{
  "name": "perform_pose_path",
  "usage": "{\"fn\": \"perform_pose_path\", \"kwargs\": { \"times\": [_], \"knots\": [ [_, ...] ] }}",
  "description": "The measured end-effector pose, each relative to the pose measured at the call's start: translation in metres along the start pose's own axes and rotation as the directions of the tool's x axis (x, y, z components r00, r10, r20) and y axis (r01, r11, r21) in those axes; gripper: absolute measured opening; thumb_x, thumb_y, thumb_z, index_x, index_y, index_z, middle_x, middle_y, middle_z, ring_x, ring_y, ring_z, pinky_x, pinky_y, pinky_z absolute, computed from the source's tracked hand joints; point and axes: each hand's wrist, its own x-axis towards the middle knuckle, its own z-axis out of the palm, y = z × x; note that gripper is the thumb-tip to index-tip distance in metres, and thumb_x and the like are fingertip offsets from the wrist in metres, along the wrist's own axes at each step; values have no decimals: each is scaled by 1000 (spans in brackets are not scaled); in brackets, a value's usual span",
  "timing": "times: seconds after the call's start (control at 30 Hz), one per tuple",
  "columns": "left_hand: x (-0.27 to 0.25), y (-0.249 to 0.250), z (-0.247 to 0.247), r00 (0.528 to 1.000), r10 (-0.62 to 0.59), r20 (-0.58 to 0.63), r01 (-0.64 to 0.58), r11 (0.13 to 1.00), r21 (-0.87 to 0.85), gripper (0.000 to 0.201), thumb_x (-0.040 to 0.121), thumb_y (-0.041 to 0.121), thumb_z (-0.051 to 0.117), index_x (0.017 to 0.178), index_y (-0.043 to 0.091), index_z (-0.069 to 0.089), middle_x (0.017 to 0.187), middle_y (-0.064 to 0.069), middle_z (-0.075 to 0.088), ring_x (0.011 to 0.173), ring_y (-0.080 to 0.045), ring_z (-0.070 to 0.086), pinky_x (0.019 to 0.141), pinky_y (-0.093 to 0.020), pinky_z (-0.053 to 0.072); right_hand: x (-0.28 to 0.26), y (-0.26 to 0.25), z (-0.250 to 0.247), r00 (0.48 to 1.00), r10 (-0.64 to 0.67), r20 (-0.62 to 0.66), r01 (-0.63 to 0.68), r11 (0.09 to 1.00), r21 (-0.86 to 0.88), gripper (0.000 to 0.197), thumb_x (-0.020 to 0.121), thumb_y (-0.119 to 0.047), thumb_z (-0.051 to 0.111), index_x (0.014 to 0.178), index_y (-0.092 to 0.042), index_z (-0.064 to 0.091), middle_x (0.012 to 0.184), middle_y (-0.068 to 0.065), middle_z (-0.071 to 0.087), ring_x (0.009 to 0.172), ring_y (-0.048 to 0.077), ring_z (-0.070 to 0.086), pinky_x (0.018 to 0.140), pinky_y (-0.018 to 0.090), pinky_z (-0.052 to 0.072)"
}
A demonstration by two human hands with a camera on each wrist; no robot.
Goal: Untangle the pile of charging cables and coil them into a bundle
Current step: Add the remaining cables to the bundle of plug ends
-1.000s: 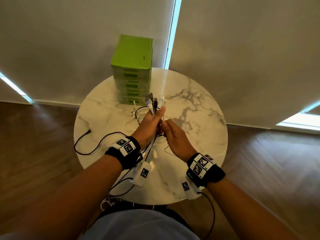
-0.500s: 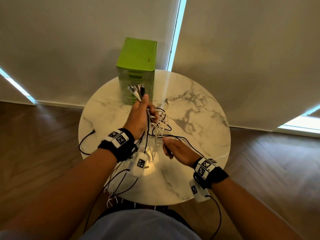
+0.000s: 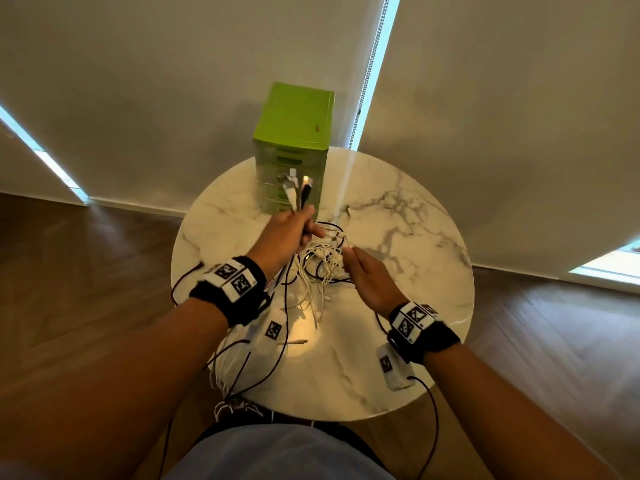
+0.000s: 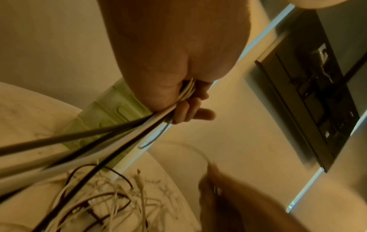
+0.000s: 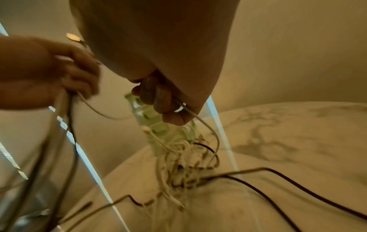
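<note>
My left hand [image 3: 294, 230] grips a bunch of white and black cables [image 4: 157, 119], raised above the round marble table [image 3: 415, 237]. Their plug ends [image 3: 298, 188] stick up past my thumb. The cables trail down past my left wrist and off the table's near edge [image 3: 242, 375]. A loose tangle of white and black cables [image 3: 322, 265] lies on the table between my hands. My right hand [image 3: 367, 275] pinches one thin white cable [image 5: 200, 120] just right of the tangle, and that cable runs down into it.
A green drawer box [image 3: 294, 147] stands at the table's far edge, just behind my left hand. A single plug end [image 3: 294, 342] lies on the table near me. Wood floor surrounds the table, and pale blinds hang behind it.
My left hand lifted the cable bunch up and away toward the green box. My right hand drew back toward me, then came forward again to the tangle and now pinches a white cable.
</note>
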Motion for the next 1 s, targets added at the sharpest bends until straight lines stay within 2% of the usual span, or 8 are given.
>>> {"fn": "perform_pose_path", "kwargs": {
  "times": [0.13,0.27,0.4,0.5,0.6,0.7,0.9,1.0],
  "knots": [
    [-5,-8,15,998,-35,53,34,999,10,45,106,41,46,91,9,75,80,-5,70,60,-10,54,57,-21,43,5,-37,1,983,-119,136,124,992,-24,34,109,-42,31,111,-25,61,85,-8,62,77,7,58,74,30,43],
    [-7,-2,19,999,9,46,-8,999,-32,43,108,36,43,84,14,70,87,-3,73,77,-20,63,69,-31,52,7,-43,4,965,-153,211,158,987,-6,29,109,-41,30,85,-43,47,77,-11,59,67,0,54,67,21,40],
    [5,4,7,997,55,-57,-65,979,-194,39,110,33,37,81,14,54,71,-4,65,83,-27,72,83,-43,59,-3,-17,10,968,-81,238,56,992,112,46,108,-46,30,78,-19,51,62,-15,51,58,5,45,66,24,40],
    [4,12,0,995,85,-55,-95,969,-229,35,110,33,36,84,12,47,72,-11,56,68,-28,72,67,-41,61,-8,0,7,964,-83,253,56,992,112,49,109,-45,29,85,-10,55,64,-9,52,62,11,49,69,26,43],
    [7,16,-4,989,116,-87,-134,958,-255,34,110,33,37,82,16,46,65,1,46,47,-14,49,51,-30,44,-4,10,6,949,-100,300,82,994,70,46,110,-43,27,89,-15,57,72,-2,61,71,14,57,79,30,47],
    [13,26,-10,992,115,-43,-123,919,-374,34,109,32,39,79,19,45,63,5,37,46,-9,29,53,-28,21,4,19,9,935,-90,344,98,995,-8,45,110,-41,26,89,-16,57,80,0,66,80,16,60,86,33,48],
    [4,60,-27,983,182,8,-158,878,-451,35,109,26,36,76,18,42,54,8,33,45,-8,24,49,-25,15,27,60,10,939,72,337,25,962,-273,50,99,-63,17,90,-34,56,93,-12,66,89,11,61,93,41,45],
    [3,61,-39,980,193,-43,-192,876,-443,36,109,25,37,74,18,43,53,8,32,45,-8,24,50,-27,16,39,61,-1,936,237,261,-78,861,-502,65,94,-71,9,114,-36,60,119,-5,67,116,23,60,105,47,35]
  ]
}}
